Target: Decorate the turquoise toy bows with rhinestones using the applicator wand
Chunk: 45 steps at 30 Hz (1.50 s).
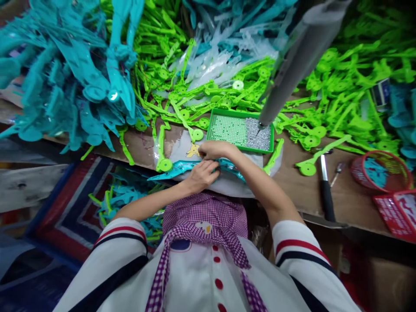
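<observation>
A long blue plastic part (178, 167) lies across the table edge in front of me, on a pale cloth (227, 187). My left hand (204, 174) is closed over its middle. My right hand (217, 150), fingers curled together, is just above the same part; whatever its fingertips pinch is hidden. Behind the hands stands a green tray (227, 128) with a perforated insert and a heap of small silvery pieces (258, 135). A grey power screwdriver (286, 73) hangs with its tip over these pieces.
Green plastic arms (224, 93) and blue parts (74, 73) are piled along the back and left. To the right lie a black-handled hammer (326, 195), a small screwdriver (337, 174), a round red basket (367, 182) and a red rectangular basket (394, 216).
</observation>
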Each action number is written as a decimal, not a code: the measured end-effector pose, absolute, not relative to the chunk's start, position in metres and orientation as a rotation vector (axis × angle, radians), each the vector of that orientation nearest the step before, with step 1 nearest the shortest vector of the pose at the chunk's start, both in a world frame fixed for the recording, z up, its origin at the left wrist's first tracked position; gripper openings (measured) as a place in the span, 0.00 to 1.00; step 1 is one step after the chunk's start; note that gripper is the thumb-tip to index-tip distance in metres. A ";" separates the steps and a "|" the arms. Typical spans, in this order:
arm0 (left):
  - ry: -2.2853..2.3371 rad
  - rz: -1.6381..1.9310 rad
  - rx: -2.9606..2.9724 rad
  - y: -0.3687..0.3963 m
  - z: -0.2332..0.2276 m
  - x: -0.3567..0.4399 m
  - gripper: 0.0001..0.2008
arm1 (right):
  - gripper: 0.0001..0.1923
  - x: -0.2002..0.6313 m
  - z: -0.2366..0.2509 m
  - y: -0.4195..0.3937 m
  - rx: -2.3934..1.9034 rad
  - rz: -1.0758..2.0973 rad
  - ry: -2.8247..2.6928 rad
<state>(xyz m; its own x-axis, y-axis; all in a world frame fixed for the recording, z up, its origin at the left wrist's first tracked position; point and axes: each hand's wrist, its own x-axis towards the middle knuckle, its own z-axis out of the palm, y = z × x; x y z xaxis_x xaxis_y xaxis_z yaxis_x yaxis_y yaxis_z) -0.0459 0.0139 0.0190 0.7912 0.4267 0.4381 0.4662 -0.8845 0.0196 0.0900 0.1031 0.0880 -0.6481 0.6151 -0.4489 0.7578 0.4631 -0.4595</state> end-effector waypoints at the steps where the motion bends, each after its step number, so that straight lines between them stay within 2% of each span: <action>1: -0.712 -0.615 -2.911 0.015 0.022 -0.044 0.10 | 0.09 0.091 0.085 0.106 1.186 -0.958 2.496; 7: -0.770 -0.154 -3.097 0.013 0.041 -0.030 0.08 | 0.05 0.106 0.077 0.104 1.133 -1.029 2.560; 10: -0.785 -0.137 -3.164 0.018 0.041 -0.024 0.08 | 0.16 0.120 0.067 0.094 1.233 -1.246 2.616; 13: -0.838 -0.248 -3.152 0.024 0.036 -0.029 0.07 | 0.28 0.137 0.055 0.083 1.548 -1.118 2.861; 15: -0.928 -0.348 -3.091 0.020 0.033 -0.035 0.08 | 0.31 0.146 0.052 0.069 1.719 -1.110 2.930; 19: -1.159 -0.546 -3.013 0.004 0.019 -0.045 0.12 | 0.24 0.150 0.052 0.028 1.850 -1.249 3.010; 24: -1.421 -0.835 -2.943 -0.021 0.006 -0.064 0.16 | 0.19 0.150 0.050 -0.014 2.116 -1.243 3.056; 28: -1.756 -1.232 -2.684 -0.054 0.006 -0.087 0.14 | 0.15 0.158 0.039 -0.050 2.408 -1.437 2.858; 31: -1.850 -1.388 -2.548 -0.078 0.004 -0.104 0.11 | 0.13 0.161 0.026 -0.077 2.476 -1.522 2.768; 34: -1.838 -1.374 -2.600 -0.097 -0.003 -0.117 0.12 | 0.12 0.159 0.016 -0.098 2.531 -1.535 2.722; 38: -1.828 -1.185 -2.793 -0.117 -0.013 -0.130 0.15 | 0.10 0.148 0.012 -0.120 2.517 -1.608 2.697; 45: -1.942 -0.834 -3.082 -0.141 -0.032 -0.145 0.14 | 0.11 0.111 -0.005 -0.145 2.046 -1.856 2.669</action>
<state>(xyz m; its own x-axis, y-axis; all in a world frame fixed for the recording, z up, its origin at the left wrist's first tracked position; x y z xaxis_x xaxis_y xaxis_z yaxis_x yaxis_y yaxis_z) -0.1448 -0.1415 -0.0322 0.4155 0.9085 0.0445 0.6582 -0.3340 0.6747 0.1106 -0.1448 -0.0053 -0.2646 0.9643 -0.0071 0.3420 0.0870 -0.9356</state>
